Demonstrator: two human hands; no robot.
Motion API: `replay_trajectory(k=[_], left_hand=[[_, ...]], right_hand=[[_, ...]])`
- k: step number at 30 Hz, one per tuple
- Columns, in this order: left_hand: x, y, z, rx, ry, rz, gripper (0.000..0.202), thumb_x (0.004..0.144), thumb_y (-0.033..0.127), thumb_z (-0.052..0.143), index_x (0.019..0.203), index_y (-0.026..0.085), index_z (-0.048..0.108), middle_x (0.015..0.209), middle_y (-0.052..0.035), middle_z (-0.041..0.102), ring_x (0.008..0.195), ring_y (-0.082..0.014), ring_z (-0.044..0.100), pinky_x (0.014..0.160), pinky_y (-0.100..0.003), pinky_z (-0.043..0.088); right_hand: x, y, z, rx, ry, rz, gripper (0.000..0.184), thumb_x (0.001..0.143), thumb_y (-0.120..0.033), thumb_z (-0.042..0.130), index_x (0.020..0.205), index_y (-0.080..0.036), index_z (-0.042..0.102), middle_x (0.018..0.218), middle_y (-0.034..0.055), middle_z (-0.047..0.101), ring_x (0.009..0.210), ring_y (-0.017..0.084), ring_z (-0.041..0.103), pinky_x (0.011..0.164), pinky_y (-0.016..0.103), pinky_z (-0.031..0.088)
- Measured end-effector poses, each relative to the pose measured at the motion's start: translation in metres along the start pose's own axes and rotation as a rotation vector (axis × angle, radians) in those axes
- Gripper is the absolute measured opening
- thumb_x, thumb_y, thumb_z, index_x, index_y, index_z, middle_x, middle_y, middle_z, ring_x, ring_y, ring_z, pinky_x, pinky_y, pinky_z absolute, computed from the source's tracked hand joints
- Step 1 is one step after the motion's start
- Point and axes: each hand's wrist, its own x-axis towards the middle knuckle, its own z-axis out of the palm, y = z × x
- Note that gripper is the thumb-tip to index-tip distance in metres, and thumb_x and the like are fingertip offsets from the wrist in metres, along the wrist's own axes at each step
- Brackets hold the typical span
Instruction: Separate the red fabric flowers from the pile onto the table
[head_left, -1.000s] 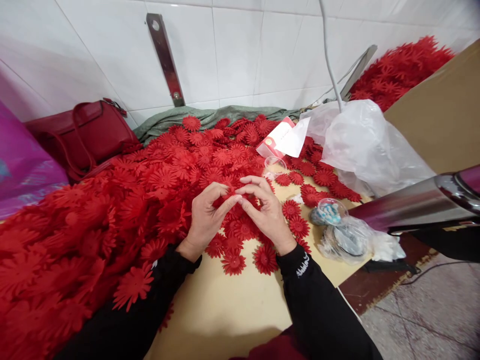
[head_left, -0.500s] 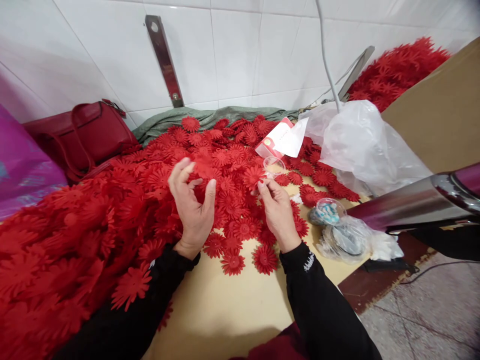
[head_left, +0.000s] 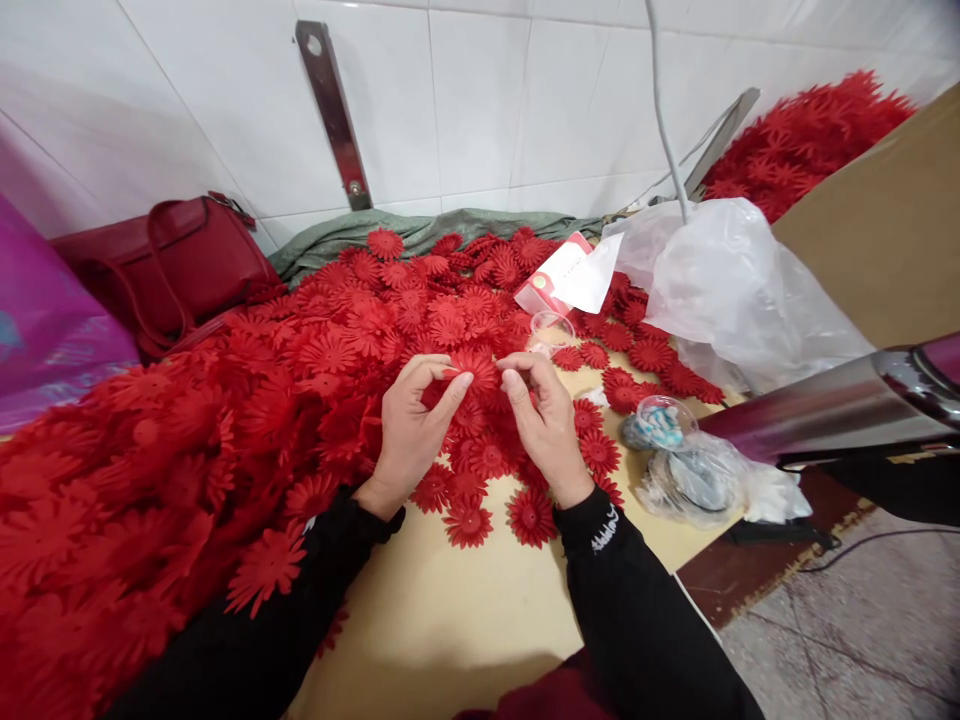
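Left hand has moved inward, pinching a red flower (right hand beside it, grip unclear).

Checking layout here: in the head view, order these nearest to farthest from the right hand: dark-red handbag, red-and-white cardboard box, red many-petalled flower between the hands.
1. Red many-petalled flower: just left of the right hand.
2. Red-and-white cardboard box: beyond the hand.
3. Dark-red handbag: far left.
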Motion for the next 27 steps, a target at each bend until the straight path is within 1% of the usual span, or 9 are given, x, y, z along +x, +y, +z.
replay_trajectory(k=[2,5,10,14,18,21,23,25,27], left_hand=[[0.0,0.0,0.0,-0.02,-0.004,-0.017,0.011,0.093,0.029,0.069,0.087,0.02,0.065,0.098,-0.0026,0.068,0.096,-0.0159,0.065,0.093,-0.031,0.052],[0.0,-0.001,0.001,-0.077,-0.03,-0.038,0.012,0.091,0.03,0.07,0.087,0.02,0.065,0.098,-0.0028,0.067,0.095,-0.0161,0.064,0.093,-0.032,0.051],[-0.002,-0.002,0.003,-0.155,-0.09,-0.107,0.015,0.093,0.034,0.069,0.091,0.02,0.065,0.096,-0.003,0.067,0.091,-0.0162,0.062,0.09,-0.031,0.051],[-0.002,0.0,0.003,-0.237,-0.123,-0.155,0.019,0.091,0.037,0.071,0.087,0.02,0.065,0.094,-0.0031,0.067,0.091,-0.0162,0.063,0.09,-0.031,0.052],[-0.002,0.004,0.002,-0.275,-0.151,-0.155,0.024,0.09,0.042,0.072,0.084,0.019,0.064,0.091,-0.0031,0.067,0.088,-0.0158,0.063,0.087,-0.03,0.053],[0.002,0.005,0.0,-0.252,-0.07,-0.116,0.025,0.093,0.041,0.07,0.082,0.02,0.062,0.088,-0.0024,0.065,0.083,-0.0148,0.061,0.083,-0.029,0.053],[0.005,0.004,-0.002,-0.187,0.059,-0.053,0.021,0.095,0.039,0.067,0.086,0.021,0.06,0.092,-0.0033,0.064,0.087,-0.0158,0.063,0.086,-0.031,0.054],[0.007,0.003,-0.005,-0.065,0.232,0.038,0.017,0.095,0.037,0.068,0.099,0.023,0.059,0.111,-0.0075,0.063,0.109,-0.0197,0.063,0.097,-0.036,0.054],[0.008,0.002,-0.009,0.067,0.353,0.11,0.029,0.094,0.034,0.069,0.119,0.026,0.055,0.14,-0.0125,0.052,0.136,-0.0242,0.05,0.11,-0.042,0.05]], right_hand=[[-0.001,-0.003,0.0,-0.025,0.036,-0.063,0.015,0.099,-0.033,0.063,0.111,-0.025,0.064,0.113,0.0065,0.064,0.103,0.02,0.061,0.097,0.038,0.051],[-0.002,-0.006,0.001,-0.067,-0.004,-0.127,0.015,0.094,-0.028,0.068,0.11,-0.028,0.066,0.119,0.0074,0.062,0.119,0.023,0.059,0.107,0.044,0.049],[-0.003,-0.006,0.004,-0.031,-0.044,-0.084,0.02,0.094,-0.026,0.068,0.114,-0.028,0.067,0.121,0.0069,0.062,0.113,0.021,0.062,0.105,0.041,0.052],[-0.003,-0.005,0.006,0.082,-0.102,-0.04,0.003,0.095,-0.025,0.067,0.096,-0.025,0.07,0.114,0.0058,0.064,0.115,0.019,0.063,0.108,0.039,0.049],[-0.001,0.0,0.007,0.215,-0.093,0.021,0.006,0.096,-0.027,0.066,0.091,-0.023,0.068,0.112,0.0055,0.066,0.111,0.018,0.064,0.104,0.037,0.05],[0.002,0.008,0.003,0.277,0.065,0.082,0.009,0.097,-0.031,0.063,0.092,-0.023,0.063,0.108,0.0036,0.067,0.105,0.017,0.064,0.098,0.034,0.051],[0.003,0.014,0.0,0.232,0.187,0.123,0.013,0.097,-0.034,0.062,0.092,-0.023,0.062,0.1,0.0021,0.066,0.096,0.016,0.063,0.093,0.032,0.052],[0.003,0.016,0.0,0.164,0.22,0.159,0.013,0.097,-0.036,0.061,0.097,-0.022,0.064,0.096,0.0017,0.067,0.088,0.016,0.062,0.088,0.032,0.053],[0.001,0.013,0.004,0.132,0.125,0.135,0.017,0.099,-0.033,0.059,0.111,-0.023,0.066,0.107,0.0043,0.07,0.088,0.016,0.066,0.09,0.033,0.055]])
